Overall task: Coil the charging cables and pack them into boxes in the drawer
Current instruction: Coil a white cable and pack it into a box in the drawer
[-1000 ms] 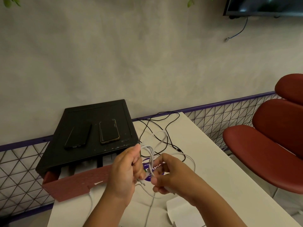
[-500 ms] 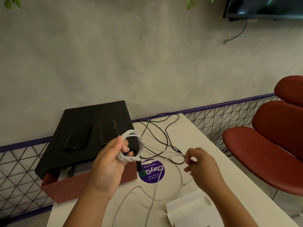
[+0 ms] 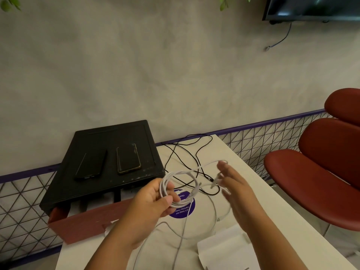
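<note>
White table (image 3: 243,172), grey plaster wall (image 3: 155,65)

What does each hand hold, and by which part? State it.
Left hand grips the white cable coil at its lower-left side. Right hand, blurred, fingers straight, grips nothing; a loose strand crosses its fingertips.

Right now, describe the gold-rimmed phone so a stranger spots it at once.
Left on the table stands a black cabinet. Two phones lie flat on top; take the right phone. Its rim is gold, while the left phone is all black.
</note>
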A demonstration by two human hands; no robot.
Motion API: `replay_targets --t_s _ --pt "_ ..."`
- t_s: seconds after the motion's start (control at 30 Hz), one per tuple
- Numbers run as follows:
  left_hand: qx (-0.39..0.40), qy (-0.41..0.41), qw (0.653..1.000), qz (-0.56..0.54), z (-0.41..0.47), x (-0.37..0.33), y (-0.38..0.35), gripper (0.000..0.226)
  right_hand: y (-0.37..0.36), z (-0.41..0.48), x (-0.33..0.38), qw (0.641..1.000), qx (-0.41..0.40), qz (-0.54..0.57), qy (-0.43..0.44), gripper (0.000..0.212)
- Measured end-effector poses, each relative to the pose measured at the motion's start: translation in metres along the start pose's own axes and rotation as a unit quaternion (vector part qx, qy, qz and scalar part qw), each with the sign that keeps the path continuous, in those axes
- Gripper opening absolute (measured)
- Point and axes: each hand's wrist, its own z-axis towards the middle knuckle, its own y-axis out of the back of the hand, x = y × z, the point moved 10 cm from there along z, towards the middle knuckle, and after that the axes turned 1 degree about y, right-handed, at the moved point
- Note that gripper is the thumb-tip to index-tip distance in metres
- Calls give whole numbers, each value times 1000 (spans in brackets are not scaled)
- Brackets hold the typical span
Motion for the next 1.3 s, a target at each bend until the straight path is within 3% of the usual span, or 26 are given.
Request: replay_targets --t_s 0.23,0.37,0.43,0.5,0.63,0.7,0.8,0.83,0.9,1.0,1.07,1.2,1.3 --pt "-58 35 986 -153 -4 13 -17 18 -47 -16 -18 959 104 255 -70 57" --pt "-52 30 982 -178 -5 12 -22 20 -63 -24 -21 950 120 273 -96 47" --pt "-38 27 990 -134 -4 14 -23 24 -65 -26 -23 954 115 258 -104 35" --pt "-23 20 997 -64 -4 14 -22 31 -65 -26 -25 967 109 208 -101 20" --pt "41 8 998 -46 -5 5 -29 17 -63 -22 -24 994 99 19 -40 15" --pt "57 -1 997 -53 -5 1 -28 10 -66 -23 -17 990 108 -85 15 20" --pt "96 7 992 -82 -6 -1 -32 23 -82 -31 -13 971 163 -167 59 14" --pt "96 19 990 -103 -7 0 -32 29 -86 -33 -13 964 180 -183 67 23" --pt "69 35 987 -144 -7 5 -28 32 -87 -34 -12 954 185 -221 84 39" --pt "28 20 985 -170 -5 8 -25 32 -86 -38 -3 926 152 -313 149 26" --pt "7 8 983 -183 -4 6 -24 32 -86 -42 6 895 113 -389 185 29" --pt "-52 -20 980 -192 -1 3 -13 31 -86 -49 6 830 96 -524 165 75" --pt "-125 -22 954 -271 6 5 18 37 -88 -53 4 823 142 -534 130 76"
